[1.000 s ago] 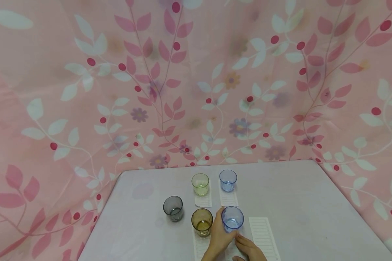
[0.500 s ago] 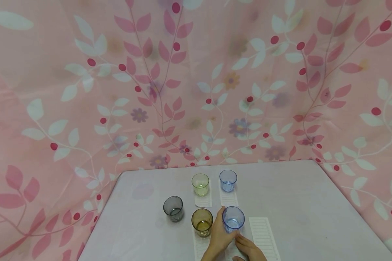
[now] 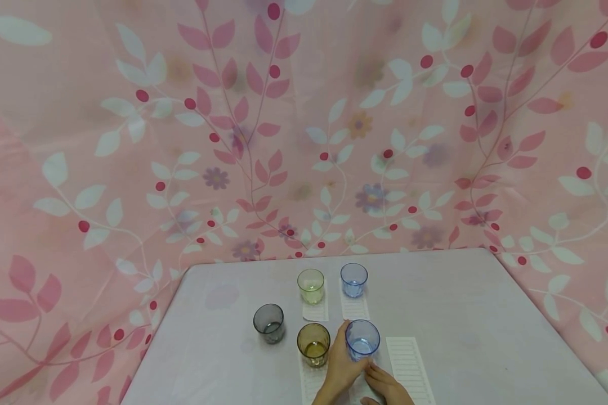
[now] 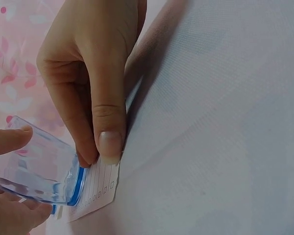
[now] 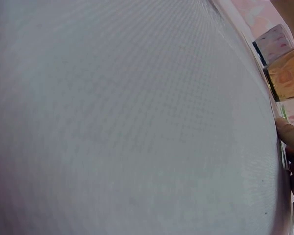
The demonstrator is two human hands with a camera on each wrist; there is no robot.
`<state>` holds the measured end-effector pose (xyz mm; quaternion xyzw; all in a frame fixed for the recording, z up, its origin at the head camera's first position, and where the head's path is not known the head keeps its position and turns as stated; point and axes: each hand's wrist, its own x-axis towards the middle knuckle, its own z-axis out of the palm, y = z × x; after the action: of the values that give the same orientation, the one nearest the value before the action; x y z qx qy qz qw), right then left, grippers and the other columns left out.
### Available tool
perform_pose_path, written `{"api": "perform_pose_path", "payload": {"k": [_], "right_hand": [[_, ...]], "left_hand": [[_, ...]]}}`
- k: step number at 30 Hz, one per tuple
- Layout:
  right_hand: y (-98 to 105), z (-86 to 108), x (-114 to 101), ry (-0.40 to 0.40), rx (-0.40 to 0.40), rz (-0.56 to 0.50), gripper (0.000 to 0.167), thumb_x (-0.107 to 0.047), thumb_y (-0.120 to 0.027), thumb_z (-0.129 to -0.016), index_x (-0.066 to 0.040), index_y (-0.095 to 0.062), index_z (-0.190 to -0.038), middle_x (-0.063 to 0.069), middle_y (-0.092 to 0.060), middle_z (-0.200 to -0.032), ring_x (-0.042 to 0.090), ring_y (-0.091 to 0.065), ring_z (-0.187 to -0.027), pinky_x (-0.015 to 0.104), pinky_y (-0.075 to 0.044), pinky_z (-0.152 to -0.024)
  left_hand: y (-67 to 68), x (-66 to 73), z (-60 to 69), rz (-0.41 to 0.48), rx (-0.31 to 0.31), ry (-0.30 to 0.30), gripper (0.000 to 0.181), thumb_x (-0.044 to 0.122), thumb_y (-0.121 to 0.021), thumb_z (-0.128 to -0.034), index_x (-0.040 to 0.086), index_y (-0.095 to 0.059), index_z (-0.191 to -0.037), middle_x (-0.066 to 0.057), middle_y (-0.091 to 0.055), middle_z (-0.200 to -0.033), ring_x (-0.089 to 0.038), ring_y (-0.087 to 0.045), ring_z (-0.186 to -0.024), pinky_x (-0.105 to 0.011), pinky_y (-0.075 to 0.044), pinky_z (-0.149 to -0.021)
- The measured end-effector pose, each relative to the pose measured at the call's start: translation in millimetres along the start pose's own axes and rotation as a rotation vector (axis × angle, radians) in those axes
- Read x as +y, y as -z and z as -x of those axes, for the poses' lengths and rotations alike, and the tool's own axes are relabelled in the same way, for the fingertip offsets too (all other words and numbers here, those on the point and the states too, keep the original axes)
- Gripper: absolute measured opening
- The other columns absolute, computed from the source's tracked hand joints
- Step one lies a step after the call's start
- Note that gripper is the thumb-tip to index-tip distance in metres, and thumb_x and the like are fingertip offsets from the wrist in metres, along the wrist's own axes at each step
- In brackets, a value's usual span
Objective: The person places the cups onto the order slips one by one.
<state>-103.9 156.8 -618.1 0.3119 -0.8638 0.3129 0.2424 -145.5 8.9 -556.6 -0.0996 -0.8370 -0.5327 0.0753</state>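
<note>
My left hand [image 3: 340, 360] grips a clear blue glass [image 3: 363, 341] by its side; the wrist view shows a thumb and fingers around the glass [image 4: 39, 169], which stands at a ruled paper slip [image 4: 95, 188]. The fingertips of my right hand [image 3: 389, 386] touch down by the base of that glass, on the slip's edge; the wrist view shows this hand [image 4: 95, 68] with thumb and fingertips close together. An amber glass [image 3: 313, 346] stands just left of my left hand on another slip [image 3: 311, 385].
Farther back, a light green glass [image 3: 311, 287] and a second blue glass [image 3: 354, 280] stand on slips. A grey glass [image 3: 269, 324] is at the left. Another slip [image 3: 410, 368] lies right of the hands on the white table [image 3: 486, 315]. A floral curtain [image 3: 304, 140] hangs behind.
The held blue glass has shifted very slightly to the right. Both hands keep nearly the same pose, and the other glasses have not moved.
</note>
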Motion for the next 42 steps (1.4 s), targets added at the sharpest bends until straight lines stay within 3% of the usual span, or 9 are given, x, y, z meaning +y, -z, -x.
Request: {"api": "perform_pose_path", "payload": {"k": [6, 11, 16, 19, 23, 27, 32, 37, 42], "right_hand": [[-1, -0.2, 2, 0.023, 0.014, -0.018, 0.051, -0.031, -0.076, -0.076, 0.012, -0.067, -0.1, 0.021, -0.061, -0.112, -0.011, -0.017, -0.13, 0.002, -0.015, -0.102], [-2, 0.2, 3, 0.035, 0.027, -0.025, 0.05, -0.032, -0.076, -0.077, 0.012, -0.067, -0.099, 0.019, -0.062, -0.112, -0.012, -0.016, -0.13, 0.002, -0.015, -0.102], [-1, 0.4, 0, -0.006, 0.021, 0.0, 0.049, -0.031, -0.078, -0.073, 0.011, -0.068, -0.097, 0.019, -0.065, -0.108, 0.001, -0.038, -0.126, 0.002, -0.019, -0.1], [1, 0.6, -2, -0.031, 0.0, 0.028, 0.047, -0.03, -0.079, -0.072, 0.009, -0.069, -0.096, 0.018, -0.067, -0.106, 0.012, -0.056, -0.114, 0.005, -0.033, -0.095], [2, -0.2, -4, -0.037, -0.023, 0.056, 0.046, -0.03, -0.079, -0.072, 0.008, -0.07, -0.096, 0.017, -0.069, -0.105, 0.019, -0.062, -0.105, 0.023, -0.052, -0.082], [3, -1.6, -3, -0.023, -0.037, 0.073, 0.047, -0.033, -0.078, -0.073, 0.008, -0.07, -0.096, 0.015, -0.069, -0.105, 0.019, -0.062, -0.105, 0.03, -0.055, -0.076], [5, -3.2, -3, -0.01, -0.063, 0.062, 0.048, -0.034, -0.076, -0.075, 0.008, -0.07, -0.096, 0.015, -0.069, -0.106, 0.02, -0.062, -0.105, 0.033, -0.055, -0.075], [7, -4.3, -2, 0.009, -0.081, 0.056, 0.048, -0.036, -0.074, -0.078, 0.008, -0.07, -0.097, 0.015, -0.068, -0.107, 0.02, -0.062, -0.106, 0.033, -0.055, -0.076], [8, -5.1, -1, 0.042, -0.079, 0.067, 0.05, -0.038, -0.072, -0.08, 0.009, -0.07, -0.096, 0.015, -0.068, -0.107, 0.02, -0.062, -0.106, 0.031, -0.054, -0.076]], "left_hand": [[0.2, 2.1, 0.4, -0.025, 0.008, -0.028, 0.083, 0.007, -0.08, -0.0632, -0.006, -0.04, -0.135, -0.02, -0.052, -0.131, -0.036, -0.052, -0.118, -0.043, -0.044, -0.099], [1.5, 7.3, 0.7, -0.049, 0.002, -0.04, 0.085, 0.004, -0.079, -0.0637, -0.005, -0.037, -0.137, -0.02, -0.051, -0.133, -0.036, -0.051, -0.119, -0.045, -0.043, -0.099], [5.7, 16.2, -0.4, -0.064, 0.0, -0.086, 0.083, 0.002, -0.079, -0.0654, -0.003, -0.038, -0.137, -0.02, -0.046, -0.138, -0.035, -0.046, -0.125, -0.046, -0.04, -0.103], [11.4, 23.5, -1.4, -0.059, 0.015, -0.133, 0.079, 0.002, -0.08, -0.0669, -0.003, -0.041, -0.136, -0.02, -0.046, -0.138, -0.036, -0.046, -0.125, -0.045, -0.039, -0.103], [23.9, 32.0, -4.2, 0.061, 0.021, -0.182, 0.068, 0.004, -0.077, -0.072, -0.003, -0.046, -0.131, -0.019, -0.051, -0.134, -0.037, -0.048, -0.123, -0.039, -0.041, -0.102], [44.0, 35.4, -7.2, 0.229, 0.025, -0.214, 0.051, 0.004, -0.073, -0.0796, -0.004, -0.051, -0.125, -0.019, -0.055, -0.126, -0.037, -0.051, -0.119, -0.038, -0.043, -0.101], [73.9, 31.6, -13.0, 0.279, 0.167, -0.276, 0.042, -0.006, -0.074, -0.0743, -0.008, -0.058, -0.113, -0.019, -0.063, -0.113, -0.023, -0.06, -0.106, -0.041, -0.051, -0.089], [110.5, 32.9, -14.5, 0.241, 0.322, -0.279, 0.04, -0.019, -0.071, -0.0678, -0.013, -0.06, -0.106, -0.023, -0.064, -0.104, -0.004, -0.058, -0.098, -0.03, -0.055, -0.08], [143.0, 37.1, -11.2, 0.063, 0.502, -0.257, 0.037, -0.018, -0.071, -0.0684, -0.017, -0.059, -0.103, -0.025, -0.064, -0.101, -0.017, -0.061, -0.093, -0.026, -0.055, -0.074]]}}
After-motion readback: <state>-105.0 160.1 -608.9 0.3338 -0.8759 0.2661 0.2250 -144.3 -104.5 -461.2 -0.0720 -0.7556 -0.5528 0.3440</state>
